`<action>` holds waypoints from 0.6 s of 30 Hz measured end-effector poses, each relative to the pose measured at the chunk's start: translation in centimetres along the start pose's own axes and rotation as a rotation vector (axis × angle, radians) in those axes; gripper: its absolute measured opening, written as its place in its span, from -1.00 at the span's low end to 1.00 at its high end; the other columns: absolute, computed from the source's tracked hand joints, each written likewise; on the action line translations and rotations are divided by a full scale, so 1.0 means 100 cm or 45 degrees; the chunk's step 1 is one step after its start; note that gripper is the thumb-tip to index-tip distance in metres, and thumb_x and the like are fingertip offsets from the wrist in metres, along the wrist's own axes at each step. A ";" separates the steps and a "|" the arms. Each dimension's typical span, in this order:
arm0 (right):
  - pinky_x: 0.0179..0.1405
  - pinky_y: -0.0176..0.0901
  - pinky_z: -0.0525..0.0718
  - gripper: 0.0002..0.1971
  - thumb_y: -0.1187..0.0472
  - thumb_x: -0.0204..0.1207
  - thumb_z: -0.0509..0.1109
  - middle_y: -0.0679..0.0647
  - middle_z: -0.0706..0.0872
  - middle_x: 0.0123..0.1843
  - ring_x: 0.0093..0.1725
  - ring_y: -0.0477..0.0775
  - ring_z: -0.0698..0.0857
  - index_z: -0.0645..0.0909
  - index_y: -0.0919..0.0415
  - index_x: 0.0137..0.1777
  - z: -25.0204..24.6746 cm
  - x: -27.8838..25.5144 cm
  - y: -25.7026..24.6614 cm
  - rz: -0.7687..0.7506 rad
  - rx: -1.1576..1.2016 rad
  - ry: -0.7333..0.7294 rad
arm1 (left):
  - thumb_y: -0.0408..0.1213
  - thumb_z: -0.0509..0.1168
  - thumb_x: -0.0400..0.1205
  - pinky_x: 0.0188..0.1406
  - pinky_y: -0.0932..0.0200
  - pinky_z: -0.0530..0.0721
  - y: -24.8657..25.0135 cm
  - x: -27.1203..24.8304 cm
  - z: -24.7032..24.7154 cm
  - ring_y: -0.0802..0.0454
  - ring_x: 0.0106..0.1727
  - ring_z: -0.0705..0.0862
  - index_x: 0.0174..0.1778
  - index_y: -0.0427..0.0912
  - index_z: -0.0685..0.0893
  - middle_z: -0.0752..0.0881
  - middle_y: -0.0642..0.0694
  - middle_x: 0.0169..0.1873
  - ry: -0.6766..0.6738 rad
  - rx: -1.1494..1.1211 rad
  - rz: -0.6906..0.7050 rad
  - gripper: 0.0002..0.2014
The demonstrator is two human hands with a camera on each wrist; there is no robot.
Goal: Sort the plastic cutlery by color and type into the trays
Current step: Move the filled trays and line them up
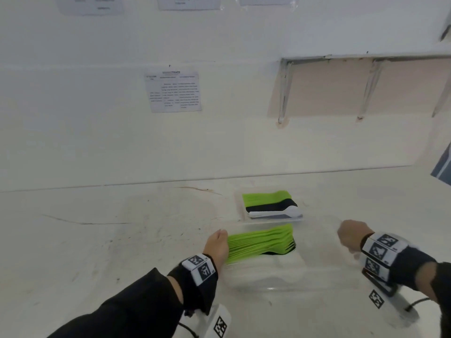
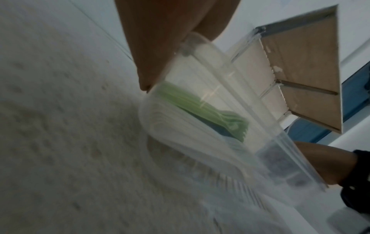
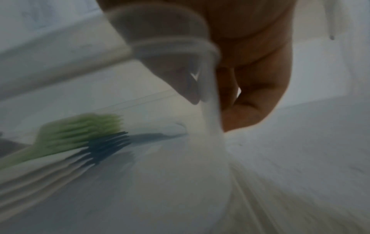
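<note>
A clear plastic tray (image 1: 322, 262) lies between both hands on the white counter. It holds rows of green forks (image 1: 261, 242), black forks (image 1: 280, 252) and white forks (image 1: 253, 268). My left hand (image 1: 218, 240) grips its left end, pinching the tray's corner (image 2: 200, 52) beside the green forks (image 2: 200, 109). My right hand (image 1: 347, 236) grips the right end, fingers (image 3: 250, 88) curled over the tray's rim (image 3: 170, 47). The right wrist view shows green forks (image 3: 80, 128), dark forks (image 3: 108, 144) and white forks (image 3: 40, 174), all blurred.
A second clear tray (image 1: 240, 206) stands farther back with green (image 1: 266, 197), black (image 1: 273, 206) and white cutlery (image 1: 275, 213) in rows. The wall rises right behind the counter, with a paper sheet (image 1: 174, 92) and a recessed opening (image 1: 341, 86).
</note>
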State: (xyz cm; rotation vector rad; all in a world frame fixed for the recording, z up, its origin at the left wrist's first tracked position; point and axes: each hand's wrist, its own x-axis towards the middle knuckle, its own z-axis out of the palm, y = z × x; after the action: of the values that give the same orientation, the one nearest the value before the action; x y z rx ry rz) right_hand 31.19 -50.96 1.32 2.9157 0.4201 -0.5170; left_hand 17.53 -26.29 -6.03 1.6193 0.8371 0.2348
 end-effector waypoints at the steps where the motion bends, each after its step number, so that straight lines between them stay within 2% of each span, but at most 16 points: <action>1: -0.30 -0.34 0.42 -0.74 0.35 0.67 0.03 0.09 0.58 -0.16 -0.12 0.06 0.55 0.53 0.22 0.18 -0.006 -0.004 -0.007 0.002 0.036 0.016 | -0.29 0.01 0.74 0.43 -0.02 0.41 0.004 0.000 -0.012 -0.21 0.37 0.51 0.30 -0.52 0.52 0.54 -0.41 0.35 0.005 -0.008 0.013 -0.61; 3: -0.43 -0.37 0.43 -0.85 0.32 0.66 0.08 0.01 0.46 -0.33 -0.23 0.03 0.51 0.49 0.22 0.04 -0.014 -0.010 -0.026 0.008 0.160 0.055 | -0.36 0.04 0.71 0.20 0.04 0.45 0.010 0.003 -0.044 -0.17 0.18 0.55 0.10 -0.57 0.57 0.56 -0.51 0.23 0.019 -0.015 0.026 -0.68; 4: -0.50 -0.40 0.42 -0.89 0.32 0.65 0.09 0.03 0.46 -0.34 -0.24 0.03 0.53 0.43 0.23 -0.04 -0.016 -0.013 -0.039 -0.020 0.238 0.072 | -0.38 0.05 0.69 0.10 0.05 0.43 0.010 0.006 -0.062 -0.16 0.07 0.53 -0.06 -0.53 0.59 0.56 -0.53 0.06 0.021 -0.017 0.020 -0.72; 5: -0.50 -0.40 0.41 -0.89 0.32 0.64 0.09 0.08 0.52 -0.29 -0.24 0.06 0.54 0.41 0.24 -0.10 -0.017 -0.017 -0.055 -0.065 0.329 0.086 | -0.40 0.06 0.67 -0.02 0.07 0.39 0.010 0.009 -0.082 -0.11 -0.04 0.47 -0.21 -0.41 0.56 0.51 -0.43 -0.11 0.036 -0.006 0.025 -0.76; 6: -0.45 -0.36 0.44 -0.88 0.31 0.63 0.10 0.16 0.59 -0.17 -0.20 0.09 0.54 0.40 0.24 -0.14 -0.016 -0.019 -0.071 -0.132 0.423 0.107 | -0.41 0.07 0.66 -0.11 0.08 0.33 0.007 0.011 -0.101 -0.06 -0.13 0.39 -0.27 -0.29 0.47 0.43 -0.30 -0.20 0.063 0.003 0.021 -0.81; 8: -0.35 -0.26 0.51 -0.87 0.28 0.61 0.13 0.30 0.64 0.05 -0.10 0.11 0.52 0.38 0.25 -0.18 -0.014 -0.022 -0.106 -0.240 0.520 0.125 | -0.42 0.09 0.64 -0.21 0.10 0.26 0.001 0.014 -0.142 -0.02 -0.20 0.32 -0.28 -0.24 0.40 0.38 -0.20 -0.26 0.131 0.030 -0.013 -0.84; 9: -0.40 -0.27 0.51 -0.85 0.26 0.61 0.13 0.32 0.66 0.08 -0.10 0.13 0.55 0.38 0.26 -0.20 -0.013 -0.025 -0.124 -0.282 0.522 0.118 | -0.42 0.10 0.63 -0.25 0.12 0.27 -0.003 0.014 -0.162 -0.03 -0.22 0.34 -0.30 -0.24 0.42 0.40 -0.20 -0.29 0.161 0.078 -0.025 -0.82; 11: -0.63 -0.36 0.46 -0.75 0.23 0.62 0.12 0.28 0.69 0.00 -0.08 0.23 0.66 0.38 0.25 -0.31 -0.011 -0.032 -0.159 -0.351 0.491 0.073 | -0.39 0.11 0.65 -0.26 0.16 0.40 -0.013 0.015 -0.200 -0.06 -0.18 0.44 -0.30 -0.24 0.48 0.49 -0.20 -0.27 0.186 0.218 -0.042 -0.81; 12: -0.64 -0.39 0.47 -0.72 0.21 0.63 0.12 0.27 0.70 -0.01 -0.01 0.27 0.70 0.40 0.25 -0.33 -0.011 -0.035 -0.176 -0.381 0.468 0.053 | -0.36 0.11 0.66 -0.16 0.14 0.50 -0.020 0.018 -0.217 -0.07 -0.12 0.49 -0.22 -0.25 0.52 0.54 -0.22 -0.20 0.190 0.248 -0.053 -0.84; 13: -0.48 -0.36 0.58 -0.70 0.19 0.64 0.12 0.28 0.71 0.05 0.09 0.27 0.71 0.45 0.26 -0.31 -0.011 -0.040 -0.191 -0.401 0.421 0.037 | -0.34 0.12 0.67 -0.04 0.07 0.57 -0.024 0.018 -0.233 -0.07 -0.07 0.52 -0.13 -0.26 0.53 0.56 -0.24 -0.13 0.178 0.235 -0.077 -0.87; 14: -0.21 -0.26 0.64 -0.71 0.17 0.65 0.12 0.29 0.70 0.14 0.18 0.26 0.68 0.54 0.30 -0.22 -0.011 -0.044 -0.206 -0.416 0.375 0.033 | -0.33 0.12 0.67 0.08 0.00 0.60 -0.029 0.020 -0.248 -0.07 -0.04 0.53 -0.08 -0.27 0.53 0.57 -0.25 -0.08 0.182 0.221 -0.087 -0.88; 15: 0.01 -0.21 0.61 -0.71 0.16 0.66 0.13 0.29 0.67 0.23 0.25 0.24 0.64 0.59 0.36 -0.03 -0.009 -0.047 -0.220 -0.424 0.351 0.040 | -0.33 0.13 0.68 0.16 -0.04 0.60 -0.034 0.023 -0.263 -0.08 -0.03 0.53 -0.06 -0.28 0.53 0.57 -0.25 -0.06 0.197 0.241 -0.099 -0.89; 16: 0.13 -0.18 0.56 -0.67 0.14 0.66 0.13 0.28 0.64 0.29 0.31 0.23 0.60 0.57 0.40 0.15 -0.007 -0.049 -0.232 -0.422 0.344 0.047 | -0.33 0.13 0.68 0.19 -0.05 0.59 -0.038 0.024 -0.274 -0.08 -0.03 0.53 -0.06 -0.28 0.52 0.56 -0.25 -0.06 0.210 0.272 -0.109 -0.88; 18: 0.19 -0.18 0.53 -0.63 0.14 0.66 0.14 0.27 0.61 0.33 0.34 0.22 0.57 0.51 0.40 0.29 -0.003 -0.054 -0.254 -0.409 0.339 0.027 | -0.31 0.11 0.69 0.15 -0.02 0.59 -0.045 0.028 -0.295 -0.07 -0.03 0.51 -0.07 -0.28 0.52 0.55 -0.25 -0.07 0.204 0.361 -0.118 -0.87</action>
State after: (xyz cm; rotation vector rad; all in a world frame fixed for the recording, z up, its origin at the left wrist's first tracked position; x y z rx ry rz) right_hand 18.82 -28.10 1.06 3.1234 0.8964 -0.6280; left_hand 0.68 -1.61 -3.82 1.8371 1.1046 0.1879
